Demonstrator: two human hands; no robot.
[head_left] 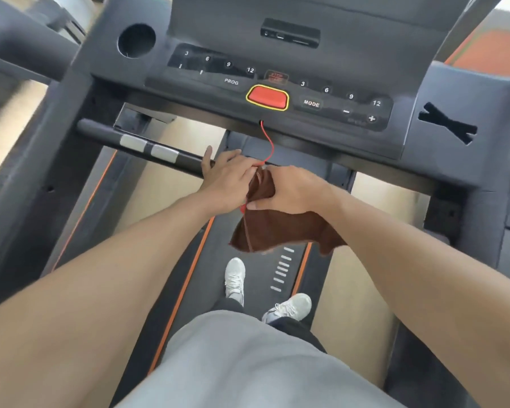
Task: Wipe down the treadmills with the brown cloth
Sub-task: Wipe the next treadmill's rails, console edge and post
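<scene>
Two hands: both meet at the front handlebar (147, 148) of the treadmill (460, 92), below the console.
Right hand (289, 189): fingers curled round the bunched top of the brown cloth (280, 228).
Left hand (227, 181): lies on the bar, fingers fairly straight, tips reaching the cloth and red safety cord (268, 142); whether it pinches anything, I cannot tell.
Cloth: hangs limp from the fist over the belt (248, 293).
Handling: soft, light, floppy; I would wad it into the palm, clear of the cord.
</scene>
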